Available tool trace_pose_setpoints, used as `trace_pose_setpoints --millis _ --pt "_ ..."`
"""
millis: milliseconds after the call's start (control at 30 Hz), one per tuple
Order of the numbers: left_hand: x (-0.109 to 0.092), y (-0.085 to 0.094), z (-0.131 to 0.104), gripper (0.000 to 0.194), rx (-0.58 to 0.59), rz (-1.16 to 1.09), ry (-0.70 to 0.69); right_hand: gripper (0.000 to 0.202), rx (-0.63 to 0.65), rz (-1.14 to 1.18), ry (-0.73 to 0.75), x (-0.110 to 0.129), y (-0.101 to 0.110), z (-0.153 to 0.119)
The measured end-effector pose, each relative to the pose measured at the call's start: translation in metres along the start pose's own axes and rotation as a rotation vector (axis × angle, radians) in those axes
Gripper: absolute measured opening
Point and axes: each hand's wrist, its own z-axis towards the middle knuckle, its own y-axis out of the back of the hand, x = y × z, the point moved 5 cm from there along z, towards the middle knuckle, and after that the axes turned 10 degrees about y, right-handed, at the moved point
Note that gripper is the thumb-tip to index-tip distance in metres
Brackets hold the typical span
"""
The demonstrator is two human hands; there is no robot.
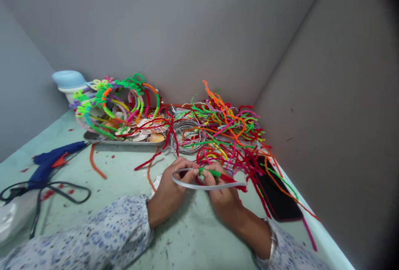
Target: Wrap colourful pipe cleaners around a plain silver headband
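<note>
Curved grey band (199, 187), partly green-and-red wrapped

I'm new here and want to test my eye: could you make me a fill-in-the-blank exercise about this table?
1. The left hand and right hand hold a curved band with fuzzy stems in green and ____.
2. The glue gun has a dark ____ body.
3. The metal tray holds many sea ____.
4. The phone lies nearer the ____ hand.

Missing words: red; blue; shells; right.
</note>
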Motion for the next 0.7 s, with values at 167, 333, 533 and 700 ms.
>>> trace_pose_setpoints --millis 167,333,533,700 --pt "0.0032 -0.0011 0.0003 0.017 0.013 0.003 -0.004 0.017 0.009 0.019 -0.027 -0.0042 -0.0004 0.0011" --pt "0.002 -0.0005 0.0005 0.019 0.014 0.033 -0.015 0.017 0.006 0.046 -0.071 -0.0048 -0.0014 0.0014" --pt "-0.002 0.001 0.0011 0.02 0.017 0.083 -0.032 0.015 0.039 0.036 -0.07 -0.0022 -0.002 0.0014" --pt "0.0024 0.0003 0.0038 0.02 0.046 0.045 0.007 0.017 0.036 -0.005 -0.043 -0.0024 -0.0026 0.0017"
